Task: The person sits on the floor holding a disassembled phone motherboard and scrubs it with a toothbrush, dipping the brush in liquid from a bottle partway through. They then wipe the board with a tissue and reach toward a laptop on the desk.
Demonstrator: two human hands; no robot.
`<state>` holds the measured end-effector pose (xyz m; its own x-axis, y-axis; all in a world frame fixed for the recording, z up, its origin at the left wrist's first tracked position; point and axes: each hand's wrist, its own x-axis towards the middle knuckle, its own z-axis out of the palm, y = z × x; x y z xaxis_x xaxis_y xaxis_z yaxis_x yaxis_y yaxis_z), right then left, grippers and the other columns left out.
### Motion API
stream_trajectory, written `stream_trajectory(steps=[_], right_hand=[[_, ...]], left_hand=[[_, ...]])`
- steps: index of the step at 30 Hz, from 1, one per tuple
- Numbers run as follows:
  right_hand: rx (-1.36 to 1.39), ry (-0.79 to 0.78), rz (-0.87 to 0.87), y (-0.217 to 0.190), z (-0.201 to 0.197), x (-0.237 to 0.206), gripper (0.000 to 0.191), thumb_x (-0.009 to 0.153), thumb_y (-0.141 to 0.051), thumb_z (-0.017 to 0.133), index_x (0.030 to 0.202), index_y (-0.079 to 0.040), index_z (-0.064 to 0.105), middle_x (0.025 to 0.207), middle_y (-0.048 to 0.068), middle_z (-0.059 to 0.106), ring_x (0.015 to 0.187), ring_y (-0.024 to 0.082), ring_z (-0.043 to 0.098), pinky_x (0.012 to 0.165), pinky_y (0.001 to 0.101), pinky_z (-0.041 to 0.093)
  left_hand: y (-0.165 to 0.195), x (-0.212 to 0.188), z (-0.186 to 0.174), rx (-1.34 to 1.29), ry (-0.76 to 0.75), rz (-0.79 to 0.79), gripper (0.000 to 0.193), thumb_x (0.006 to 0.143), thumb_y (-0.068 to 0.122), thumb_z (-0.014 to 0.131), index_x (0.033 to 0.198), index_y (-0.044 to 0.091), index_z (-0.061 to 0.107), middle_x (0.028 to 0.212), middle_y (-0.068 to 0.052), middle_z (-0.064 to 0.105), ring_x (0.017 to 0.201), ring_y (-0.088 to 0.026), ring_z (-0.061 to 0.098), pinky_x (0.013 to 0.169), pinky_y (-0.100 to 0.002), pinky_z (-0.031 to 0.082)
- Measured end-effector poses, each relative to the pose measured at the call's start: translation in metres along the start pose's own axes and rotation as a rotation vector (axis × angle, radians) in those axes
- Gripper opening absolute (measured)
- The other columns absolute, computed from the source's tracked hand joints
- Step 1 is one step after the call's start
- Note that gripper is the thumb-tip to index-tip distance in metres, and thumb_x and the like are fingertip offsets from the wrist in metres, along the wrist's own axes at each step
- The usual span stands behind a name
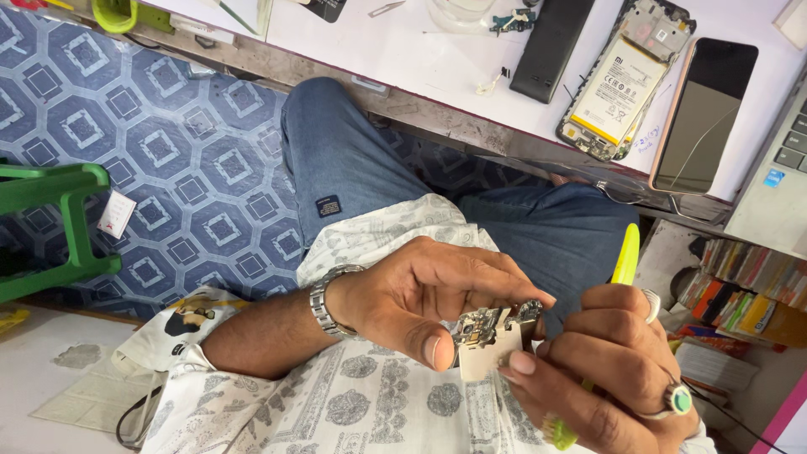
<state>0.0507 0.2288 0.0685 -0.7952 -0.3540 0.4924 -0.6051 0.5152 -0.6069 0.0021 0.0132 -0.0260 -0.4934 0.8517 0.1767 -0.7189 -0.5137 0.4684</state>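
My left hand (424,298), with a metal watch on the wrist, pinches a small phone circuit board (492,332) between thumb and fingers over my lap. My right hand (618,370), wearing two rings, grips a yellow-green handled tool (625,261) that runs through the fist, and its fingertips touch the board's lower edge. The tool's working tip is hidden behind the fingers. On the white workbench (395,50) above lie an opened phone body (626,80) with its battery showing and a detached phone screen (702,113).
A black flat part (551,46) lies on the bench, a laptop corner (777,181) at right. A green plastic stool (50,227) stands on the blue patterned floor at left. Stacked colourful boxes (748,294) sit under the bench at right.
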Motion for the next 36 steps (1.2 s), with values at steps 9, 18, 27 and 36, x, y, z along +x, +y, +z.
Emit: stream_trajectory(steps=[9, 18, 27, 36], right_hand=[[0.118, 0.145, 0.010, 0.009, 0.012, 0.002, 0.032, 0.066, -0.003, 0.088, 0.090, 0.000, 0.068, 0.083, 0.008, 0.060, 0.065, 0.019, 0.063, 0.062, 0.0391, 0.051], [0.224, -0.010, 0.275, 0.009, -0.005, 0.021, 0.023, 0.073, 0.005, 0.078, 0.091, 0.006, 0.064, 0.087, 0.015, 0.062, 0.069, 0.018, 0.065, 0.062, 0.0348, 0.051], [0.258, -0.091, 0.426, 0.015, -0.011, 0.023, 0.014, 0.079, 0.001, 0.074, 0.090, 0.002, 0.067, 0.088, 0.014, 0.067, 0.075, 0.018, 0.067, 0.069, 0.0318, 0.054], [0.269, -0.078, 0.552, 0.014, -0.009, 0.024, 0.012, 0.076, 0.003, 0.073, 0.086, 0.002, 0.066, 0.083, 0.011, 0.068, 0.073, 0.017, 0.068, 0.065, 0.0287, 0.053]], left_hand=[[-0.006, 0.001, -0.003, -0.040, -0.005, 0.016, 0.074, 0.099, 0.033, 0.085, 0.149, -0.011, 0.052, 0.128, -0.017, 0.057, 0.126, -0.021, 0.057, 0.119, -0.034, 0.043], [-0.009, 0.001, -0.003, -0.148, -0.043, -0.019, 0.070, 0.103, 0.028, 0.082, 0.150, -0.012, 0.049, 0.130, -0.017, 0.054, 0.120, -0.024, 0.060, 0.107, -0.038, 0.049], [-0.012, 0.001, -0.005, -0.173, -0.050, -0.026, 0.067, 0.105, 0.027, 0.082, 0.149, -0.013, 0.050, 0.131, -0.017, 0.054, 0.123, -0.024, 0.059, 0.110, -0.038, 0.048], [-0.009, 0.002, -0.007, -0.186, -0.051, -0.051, 0.067, 0.105, 0.025, 0.081, 0.150, -0.013, 0.048, 0.128, -0.016, 0.054, 0.121, -0.024, 0.063, 0.111, -0.037, 0.051]])
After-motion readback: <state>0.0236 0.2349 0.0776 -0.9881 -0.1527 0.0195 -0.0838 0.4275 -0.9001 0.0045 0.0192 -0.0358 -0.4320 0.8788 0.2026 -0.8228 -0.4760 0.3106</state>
